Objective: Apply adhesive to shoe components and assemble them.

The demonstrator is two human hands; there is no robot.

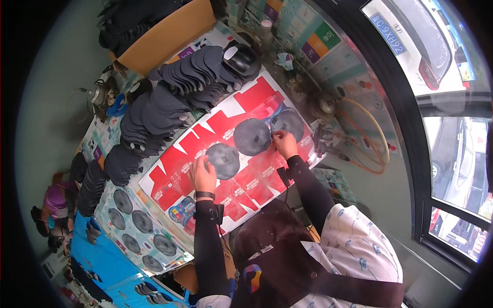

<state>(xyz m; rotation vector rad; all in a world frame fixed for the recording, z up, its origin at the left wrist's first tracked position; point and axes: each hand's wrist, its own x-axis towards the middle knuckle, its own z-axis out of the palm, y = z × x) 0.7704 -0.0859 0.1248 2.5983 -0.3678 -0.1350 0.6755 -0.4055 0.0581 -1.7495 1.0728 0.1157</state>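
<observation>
Three dark grey round pieces lie on a red-and-white printed cardboard sheet (203,137) in front of me. My left hand (204,176) is at the left edge of the nearest round piece (223,161), its fingers a little apart. Between the middle round piece (252,137) and the far right round piece (288,126) is my right hand (284,144). Its thumb and fingertips are pinched together at the edges of these two pieces. What the pinch holds, if anything, is too small to tell.
Rows of stacked dark curved pieces (154,110) line the board's far left side. Behind them stands a cardboard box (167,38) of dark pieces. More round pieces (143,222) lie on a patterned sheet at left. Hoses (382,138) hang at right. Another person (56,205) is far left.
</observation>
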